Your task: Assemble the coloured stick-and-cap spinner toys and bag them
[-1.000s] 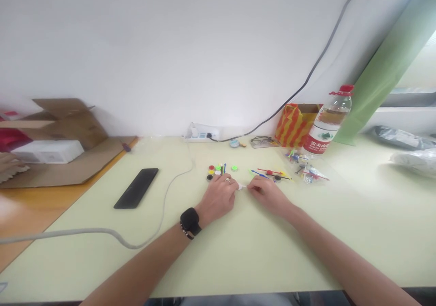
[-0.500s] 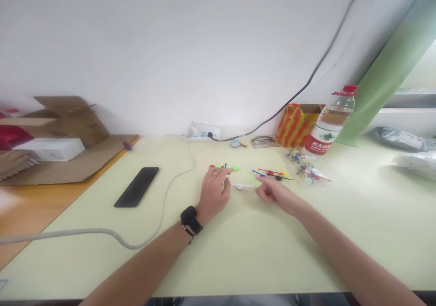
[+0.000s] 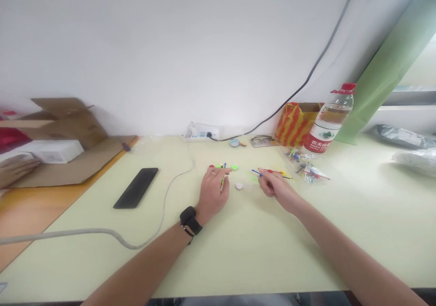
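My left hand (image 3: 214, 190) lies on the pale green table with its fingers spread, partly over small coloured parts. A green disc (image 3: 235, 167) sits just beyond its fingertips. Between the hands is a white disc (image 3: 239, 186). My right hand (image 3: 276, 188) has its fingers closed and is over several coloured pointers; whatever its fingertips pinch is too small to name. A blue arrow (image 3: 256, 172) points out to the left of it, and a red pointer (image 3: 277, 172) shows behind the fingers.
A black phone (image 3: 136, 188) and a grey cable (image 3: 165, 197) lie left. Behind are a power strip (image 3: 200, 133) and glasses (image 3: 263, 140). Right stand a water bottle (image 3: 329, 124) and striped bag (image 3: 293, 125), near bagged parts (image 3: 311, 172). Another person's hand (image 3: 17, 169) touches a white box (image 3: 57, 151).
My right hand has moved slightly right and up, onto the coloured pointers. The white bar seen through the white disc no longer shows. The other person's hand has shifted on the white box.
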Motion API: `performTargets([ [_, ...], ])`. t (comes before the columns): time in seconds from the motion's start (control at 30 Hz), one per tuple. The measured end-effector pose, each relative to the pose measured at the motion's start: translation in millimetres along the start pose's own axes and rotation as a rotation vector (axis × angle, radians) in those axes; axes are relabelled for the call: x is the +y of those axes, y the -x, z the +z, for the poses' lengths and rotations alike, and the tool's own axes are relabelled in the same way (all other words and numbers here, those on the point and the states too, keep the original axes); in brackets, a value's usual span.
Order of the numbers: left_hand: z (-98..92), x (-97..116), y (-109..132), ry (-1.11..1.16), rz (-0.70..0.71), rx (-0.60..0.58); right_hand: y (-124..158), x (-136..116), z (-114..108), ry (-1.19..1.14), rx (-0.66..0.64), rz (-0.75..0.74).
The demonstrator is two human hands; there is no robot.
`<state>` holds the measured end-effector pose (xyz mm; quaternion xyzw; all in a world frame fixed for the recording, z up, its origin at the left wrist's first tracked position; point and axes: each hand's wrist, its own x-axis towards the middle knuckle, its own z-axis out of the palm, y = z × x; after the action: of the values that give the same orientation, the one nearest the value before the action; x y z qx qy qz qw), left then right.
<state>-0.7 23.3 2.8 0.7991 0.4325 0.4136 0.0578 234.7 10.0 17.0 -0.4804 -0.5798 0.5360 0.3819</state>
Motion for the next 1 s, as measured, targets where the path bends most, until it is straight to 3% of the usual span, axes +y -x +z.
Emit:
performTargets([
  [0.1,0.5,-0.4,0.6,0.007,-0.003,-0.003,-3.7,3.5,-5.5,0.147,0.144,-0.1],
  [0.2,1.0,-0.3,0.4,0.013,-0.005,-0.002,-7.8,14.1,-9.6,0.524,0.24,-0.214],
  [0.3,1.1,-0.1,0.1,0.011,-0.002,-0.002,-9.4,24.0,-11.1,0.843,0.24,-0.26],
  [0.4,0.8,-0.1,0.1,0.012,-0.003,0.003,-9.8,28.9,-11.0,0.972,0.188,-0.283],
  [0.7,1.2,-0.1,0.5,0.019,-0.008,0.0,-12.0,33.3,-13.6,0.981,0.226,-0.278],
  [0.83,1.9,0.2,1.1,0.022,-0.012,0.0,-8.7,26.6,-10.5,0.887,0.291,-0.392],
  [1.0,1.8,0.3,1.4,0.028,-0.008,0.002,-7.2,22.8,-8.2,0.707,0.341,-0.392],
])
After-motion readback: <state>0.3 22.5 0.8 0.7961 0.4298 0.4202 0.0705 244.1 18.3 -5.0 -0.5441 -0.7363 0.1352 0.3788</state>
